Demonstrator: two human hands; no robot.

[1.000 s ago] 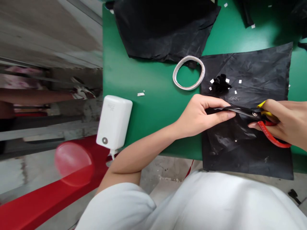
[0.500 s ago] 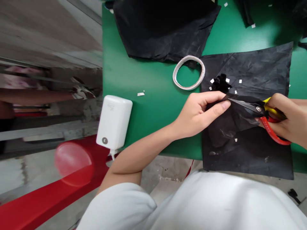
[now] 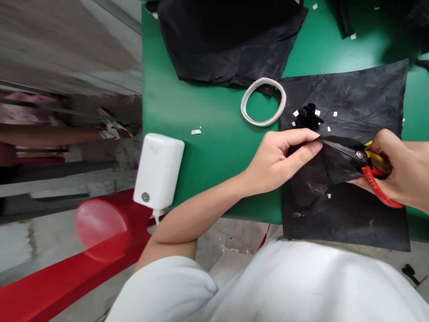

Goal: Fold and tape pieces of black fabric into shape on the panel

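My left hand (image 3: 284,156) pinches the edge of a thin black fabric piece (image 3: 311,167) between thumb and fingers. In my right hand (image 3: 398,165) are scissors (image 3: 375,181) with red and yellow handles. Their blades point left along the fabric, with the tips right at my left fingertips. Beneath both hands lies a larger black sheet (image 3: 348,223), spread over the table's front edge. A small heap of black scraps (image 3: 308,116) and several tiny white bits rest on that sheet, just beyond my left hand.
On the green table (image 3: 208,174) a roll of tape (image 3: 246,107) lies left of the sheet. More black fabric (image 3: 231,40) covers the back. A white power bank (image 3: 159,170) with a cable sits at the left edge, near a red stool (image 3: 67,273). Another person's foot (image 3: 112,127) shows at far left.
My right hand and the scissors have shifted slightly left and down, and the handles sit a little closer to my left hand. My left hand keeps its pinch on the fabric.
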